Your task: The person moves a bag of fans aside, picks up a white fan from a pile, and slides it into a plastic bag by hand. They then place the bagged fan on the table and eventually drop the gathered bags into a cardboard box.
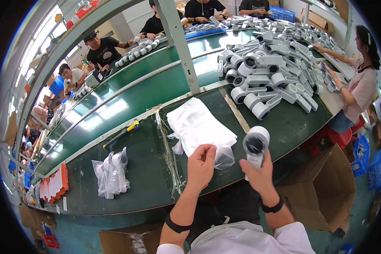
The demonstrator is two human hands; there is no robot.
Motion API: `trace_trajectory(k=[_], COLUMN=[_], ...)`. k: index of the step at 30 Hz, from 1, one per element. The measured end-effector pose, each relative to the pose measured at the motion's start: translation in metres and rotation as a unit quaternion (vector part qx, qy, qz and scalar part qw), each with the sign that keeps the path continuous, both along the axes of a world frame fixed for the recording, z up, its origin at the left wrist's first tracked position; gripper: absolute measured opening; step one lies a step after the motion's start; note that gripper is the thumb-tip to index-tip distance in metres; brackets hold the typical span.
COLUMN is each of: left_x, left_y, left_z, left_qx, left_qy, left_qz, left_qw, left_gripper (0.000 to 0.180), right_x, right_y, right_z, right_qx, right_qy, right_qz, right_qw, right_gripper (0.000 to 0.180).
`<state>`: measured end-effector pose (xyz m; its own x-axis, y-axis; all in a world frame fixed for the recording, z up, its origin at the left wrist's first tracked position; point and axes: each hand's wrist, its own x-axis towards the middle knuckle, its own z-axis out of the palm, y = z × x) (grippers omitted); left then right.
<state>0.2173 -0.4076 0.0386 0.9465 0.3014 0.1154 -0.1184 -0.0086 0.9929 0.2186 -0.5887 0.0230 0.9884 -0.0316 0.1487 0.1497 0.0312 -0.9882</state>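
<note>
Green table point(148, 169): its near edge runs just below both hands, so working a little inward from it looks safer for anything that slips; its left end is too warped and small to read well.
Device heap point(271, 67): grey-white pieces crowd the far right part of the table; the lower layers are hidden by those on top.
White stack point(199, 122): thin, limp sheets or bags lie between the far and near edges; best kept square, so that one lifts at a time. Which they are is hard to tell.
Bagged bundle point(113, 173): it lies toward the left end, inward of the near edge; its contents blur behind the film.
Right hand point(260, 174): it holds a device by the handle, a sound grip that keeps fingers off the round head; some fingers are hidden behind.
Held device point(257, 142): raised over the near edge, head up, dark round face showing; its far side is out of sight.
Left hand point(201, 165): thumb and forefinger are pinched close together at a clear bag point(225, 158), beside the stack's near corner; rubbing the film's layers apart should work better than tugging.
Bag mouth: cannot be made out through the glare.
</note>
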Motion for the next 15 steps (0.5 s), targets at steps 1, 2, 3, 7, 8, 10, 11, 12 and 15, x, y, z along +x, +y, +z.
trace_trajectory(k=[1,2,3,7,8,10,11,12,15], left_x=[-0.001,-0.001,-0.001,0.001,0.001,0.0,-0.001,-0.003,-0.005], left_y=[0.0,-0.001,-0.001,-0.003,-0.002,0.003,0.005,0.006,0.016], left_z=[0.001,0.003,0.005,0.01,0.01,0.011,0.014,0.017,0.018], left_qx=[0.0,-0.002,-0.003,-0.012,-0.009,0.001,0.002,-0.011,-0.006], left_qy=[0.0,0.016,0.031,0.041,0.032,0.038,0.038,0.052,0.061], left_qz=[0.001,-0.018,-0.037,-0.047,-0.055,-0.074,-0.075,-0.087,-0.087], left_qw=[1.0,1.0,0.999,0.998,0.998,0.997,0.996,0.995,0.994], left_gripper=[0.02,0.02,0.02,0.019,0.019,0.018,0.018,0.017,0.013], right_x=[-0.007,-0.012,-0.015,-0.015,-0.013,-0.005,-0.002,0.001,0.011], right_y=[-0.011,-0.027,-0.036,-0.041,-0.036,-0.029,-0.026,-0.023,-0.015], right_z=[0.009,0.014,0.023,0.039,0.045,0.048,0.044,0.039,0.042], right_qx=[0.096,0.099,0.098,-0.056,-0.067,-0.091,-0.09,-0.088,-0.115], right_qy=[0.064,0.067,0.069,0.154,0.177,0.211,0.21,0.212,0.231], right_qz=[0.07,0.16,0.16,0.364,0.372,0.385,0.384,0.38,0.408], right_qw=[0.991,0.98,0.98,0.917,0.909,0.894,0.895,0.896,0.876], right_gripper=[0.039,0.039,0.039,0.058,0.07,0.1,0.1,0.1,0.1])
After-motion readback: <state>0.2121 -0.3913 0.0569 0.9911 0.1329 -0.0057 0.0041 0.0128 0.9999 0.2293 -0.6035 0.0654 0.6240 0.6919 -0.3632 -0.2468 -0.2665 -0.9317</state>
